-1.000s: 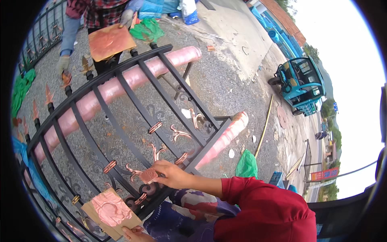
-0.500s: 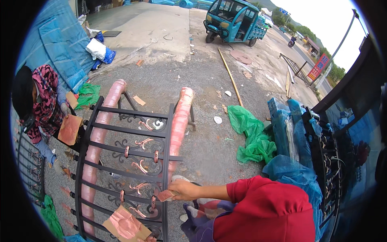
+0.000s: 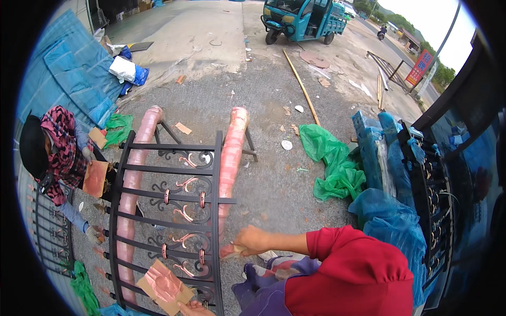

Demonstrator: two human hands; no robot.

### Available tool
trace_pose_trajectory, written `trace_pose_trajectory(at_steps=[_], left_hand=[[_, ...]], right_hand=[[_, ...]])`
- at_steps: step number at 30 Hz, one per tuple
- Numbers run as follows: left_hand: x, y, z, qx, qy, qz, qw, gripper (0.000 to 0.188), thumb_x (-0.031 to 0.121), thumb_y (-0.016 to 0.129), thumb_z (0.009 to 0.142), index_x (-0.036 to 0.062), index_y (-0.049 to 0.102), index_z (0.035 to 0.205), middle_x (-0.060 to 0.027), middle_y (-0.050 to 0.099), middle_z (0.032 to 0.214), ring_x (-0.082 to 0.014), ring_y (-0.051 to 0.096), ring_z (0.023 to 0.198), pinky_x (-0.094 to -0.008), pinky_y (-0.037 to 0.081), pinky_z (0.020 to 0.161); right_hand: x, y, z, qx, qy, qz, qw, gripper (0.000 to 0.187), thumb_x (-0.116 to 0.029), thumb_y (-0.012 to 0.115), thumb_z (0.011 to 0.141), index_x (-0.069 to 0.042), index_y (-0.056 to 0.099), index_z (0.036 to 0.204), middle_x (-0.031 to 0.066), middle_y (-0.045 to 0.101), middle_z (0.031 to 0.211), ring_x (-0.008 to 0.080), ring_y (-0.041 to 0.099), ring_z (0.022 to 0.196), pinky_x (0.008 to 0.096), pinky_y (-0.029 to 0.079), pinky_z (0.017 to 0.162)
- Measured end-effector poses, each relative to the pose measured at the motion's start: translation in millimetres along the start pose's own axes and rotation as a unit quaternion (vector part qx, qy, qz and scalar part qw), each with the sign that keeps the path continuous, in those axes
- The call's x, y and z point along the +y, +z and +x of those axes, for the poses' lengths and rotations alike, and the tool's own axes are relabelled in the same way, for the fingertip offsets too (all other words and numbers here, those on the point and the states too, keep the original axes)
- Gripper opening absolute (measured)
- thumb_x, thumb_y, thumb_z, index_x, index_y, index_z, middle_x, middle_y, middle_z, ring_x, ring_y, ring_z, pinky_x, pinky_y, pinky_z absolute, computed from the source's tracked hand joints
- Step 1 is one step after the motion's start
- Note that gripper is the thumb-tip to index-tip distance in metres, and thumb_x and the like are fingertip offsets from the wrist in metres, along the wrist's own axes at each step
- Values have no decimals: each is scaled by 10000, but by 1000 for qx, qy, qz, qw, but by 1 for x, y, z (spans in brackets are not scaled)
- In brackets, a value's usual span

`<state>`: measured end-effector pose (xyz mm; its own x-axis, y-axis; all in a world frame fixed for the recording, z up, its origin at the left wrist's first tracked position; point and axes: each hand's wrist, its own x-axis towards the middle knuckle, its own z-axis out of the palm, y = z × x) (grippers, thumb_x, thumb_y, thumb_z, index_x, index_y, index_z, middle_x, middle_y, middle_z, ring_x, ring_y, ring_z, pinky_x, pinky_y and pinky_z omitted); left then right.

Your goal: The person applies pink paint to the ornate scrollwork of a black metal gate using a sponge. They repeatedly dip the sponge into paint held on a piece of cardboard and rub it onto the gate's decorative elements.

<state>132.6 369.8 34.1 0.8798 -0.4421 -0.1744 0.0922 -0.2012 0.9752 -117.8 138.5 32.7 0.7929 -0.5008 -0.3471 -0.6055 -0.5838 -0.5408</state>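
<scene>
A black iron fence panel [image 3: 217,174] with scrollwork and copper-coloured collars and leaves lies across two pink-wrapped supports [image 3: 232,152]. My right hand [image 3: 254,239] comes from the right and is closed on a small copper-stained pad [image 3: 227,251], just right of the panel's near rail; the pad's exact kind is unclear. At the lower edge my left hand [image 3: 195,308] grips a piece of cardboard [image 3: 164,287] smeared with copper paint, held over the panel; only part of this hand shows. My red sleeve [image 3: 337,245] and purple apron [image 3: 263,292] fill the lower right.
Across the panel a co-worker [image 3: 52,142] in gloves holds another copper-smeared cardboard [image 3: 95,179] and reaches to the spear tips. Green netting [image 3: 332,163], a yellow pole [image 3: 301,87] and blue-wrapped panels [image 3: 369,147] lie right. A blue three-wheeled truck [image 3: 305,21] stands far off.
My right hand has drawn the pad slightly right, off the collar by the rail. More of my left hand now shows under the cardboard. The whole view has shifted slightly.
</scene>
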Motion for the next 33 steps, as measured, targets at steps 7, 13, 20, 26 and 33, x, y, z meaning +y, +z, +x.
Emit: trace_pose_trajectory(at_steps=[7,13,20,26,33], left_hand=[[4,31,-17,96,-163,-202,961,263,316,525,1000,56,564,997,-16,587,738,-73,489,567,-217,395,490],[-3,-16,-13,119,-138,-201,962,263,290,547,1000,39,552,1076,-54,635,772,-112,587,572,-244,460,491],[-33,-99,-20,166,-153,-231,946,248,282,556,997,42,553,1061,-61,651,800,-117,598,574,-244,460,483],[-47,-190,-15,173,-162,-232,943,256,293,564,992,49,562,1069,-54,655,812,-107,582,584,-238,444,492],[-64,-270,10,160,-159,-211,951,272,303,570,990,47,567,1082,-52,656,776,-99,592,591,-230,448,500]], right_hand=[[50,3,-10,6,69,58,996,358,-392,736,781,-82,653,939,115,664,983,344,591,988,450,439,874],[37,29,-11,92,71,122,986,317,-273,787,754,-45,640,919,123,622,825,338,579,846,428,451,778],[-31,71,20,200,50,179,962,293,-171,794,755,-20,624,939,109,584,827,273,547,785,371,461,720],[-86,122,57,242,105,357,896,351,-121,737,852,-30,624,1171,10,600,872,109,538,771,274,445,720],[-132,188,59,285,166,413,849,460,-146,715,881,-8,564,1292,32,642,992,102,561,866,257,450,774]])
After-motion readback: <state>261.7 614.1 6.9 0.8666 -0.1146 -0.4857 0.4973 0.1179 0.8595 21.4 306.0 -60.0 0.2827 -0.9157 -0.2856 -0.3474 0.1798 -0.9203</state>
